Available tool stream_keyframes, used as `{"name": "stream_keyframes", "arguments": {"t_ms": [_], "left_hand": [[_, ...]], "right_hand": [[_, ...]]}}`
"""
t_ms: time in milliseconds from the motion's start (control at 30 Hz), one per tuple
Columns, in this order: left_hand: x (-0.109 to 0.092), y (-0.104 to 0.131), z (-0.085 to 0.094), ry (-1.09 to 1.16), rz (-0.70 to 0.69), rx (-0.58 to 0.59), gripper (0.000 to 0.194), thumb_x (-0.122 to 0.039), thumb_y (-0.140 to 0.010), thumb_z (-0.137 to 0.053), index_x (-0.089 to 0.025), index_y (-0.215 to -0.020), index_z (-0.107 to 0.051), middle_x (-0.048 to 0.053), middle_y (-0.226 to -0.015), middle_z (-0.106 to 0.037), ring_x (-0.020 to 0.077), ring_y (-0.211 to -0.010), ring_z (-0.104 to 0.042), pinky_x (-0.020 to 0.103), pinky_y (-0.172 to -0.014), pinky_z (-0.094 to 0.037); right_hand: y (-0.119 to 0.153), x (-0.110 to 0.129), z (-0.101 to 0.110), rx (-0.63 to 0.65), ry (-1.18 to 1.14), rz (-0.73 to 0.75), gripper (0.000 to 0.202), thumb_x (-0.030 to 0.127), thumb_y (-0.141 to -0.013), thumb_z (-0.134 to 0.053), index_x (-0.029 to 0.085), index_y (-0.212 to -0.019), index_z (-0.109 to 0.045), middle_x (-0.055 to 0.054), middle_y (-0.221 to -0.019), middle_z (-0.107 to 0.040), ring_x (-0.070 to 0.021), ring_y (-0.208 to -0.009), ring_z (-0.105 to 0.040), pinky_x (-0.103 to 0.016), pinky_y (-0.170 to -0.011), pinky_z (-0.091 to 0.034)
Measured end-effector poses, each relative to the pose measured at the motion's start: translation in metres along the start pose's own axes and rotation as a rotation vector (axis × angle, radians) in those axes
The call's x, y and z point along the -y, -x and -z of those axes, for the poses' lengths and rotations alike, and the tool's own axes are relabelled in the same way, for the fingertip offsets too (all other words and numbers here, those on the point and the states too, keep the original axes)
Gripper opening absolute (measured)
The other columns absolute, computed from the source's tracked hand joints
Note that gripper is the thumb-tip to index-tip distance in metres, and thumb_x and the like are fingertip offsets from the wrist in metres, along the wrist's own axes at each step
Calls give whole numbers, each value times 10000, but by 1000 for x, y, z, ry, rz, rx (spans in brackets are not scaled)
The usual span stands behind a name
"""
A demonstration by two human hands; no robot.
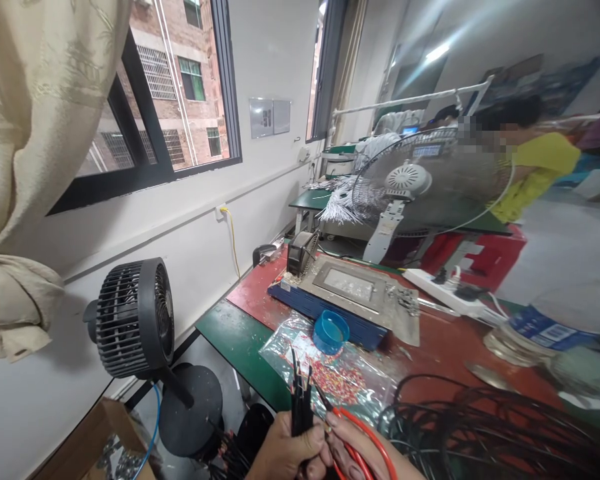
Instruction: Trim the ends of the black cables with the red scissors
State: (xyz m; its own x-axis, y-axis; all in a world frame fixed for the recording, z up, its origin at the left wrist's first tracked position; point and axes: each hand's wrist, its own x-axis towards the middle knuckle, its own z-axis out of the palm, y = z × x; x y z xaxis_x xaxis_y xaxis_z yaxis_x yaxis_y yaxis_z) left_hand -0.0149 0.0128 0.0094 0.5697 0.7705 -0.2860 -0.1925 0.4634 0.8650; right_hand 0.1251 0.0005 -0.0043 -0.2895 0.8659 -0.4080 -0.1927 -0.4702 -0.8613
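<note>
At the bottom centre, my left hand (291,448) is closed around a bundle of black cables (301,403), whose stripped ends point upward. My right hand (353,443) grips red-handled scissors (375,437) close beside the bundle. Their dark pointed tip angles up and left towards the cables. Just beyond both hands lies a clear plastic bag (380,387), with many small red and yellow bits (335,380) spread over it. A round blue container (331,332) stands at the bag's far side.
Behind the bag sits a blue-sided solder pot (325,313) with a metal top. Coiled black cable (475,427) lies at right, near a large plastic bottle (545,327) and a power strip (453,293). A black fan (135,320) stands left; a person in yellow (540,167) sits beyond.
</note>
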Motion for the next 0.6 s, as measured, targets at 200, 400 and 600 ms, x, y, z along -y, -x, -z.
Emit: {"name": "stream_keyframes", "arguments": {"t_ms": [200, 400, 600], "left_hand": [[1, -2, 0, -32, -10, -18, 519, -658, -586, -592, -143, -577, -530, -66, -366, -386, 28, -310, -252, 261, -381, -97], [5, -5, 3, -20, -27, -56, 494, -635, -607, -594, -146, -581, -526, -65, -377, -400, 27, -316, -250, 255, -382, -101], [4, -3, 2, -12, -39, -40, 468, -614, -640, -578, -151, -599, -516, -67, -383, -395, 32, -321, -245, 252, -385, -104]], "right_hand": [[-4, -9, 1, -7, -12, 0, 601, 739, -660, -446, 163, -522, -552, 24, -362, -411, -55, -265, -297, -201, -298, -237], [-3, -8, 3, 14, 12, 48, 596, 724, -671, -475, 147, -535, -527, 56, -342, -379, -33, -258, -291, -171, -290, -232], [7, 5, -8, 41, -11, 88, 559, 673, -697, -515, 128, -584, -570, 62, -385, -383, -25, -293, -306, -163, -295, -204]]}}
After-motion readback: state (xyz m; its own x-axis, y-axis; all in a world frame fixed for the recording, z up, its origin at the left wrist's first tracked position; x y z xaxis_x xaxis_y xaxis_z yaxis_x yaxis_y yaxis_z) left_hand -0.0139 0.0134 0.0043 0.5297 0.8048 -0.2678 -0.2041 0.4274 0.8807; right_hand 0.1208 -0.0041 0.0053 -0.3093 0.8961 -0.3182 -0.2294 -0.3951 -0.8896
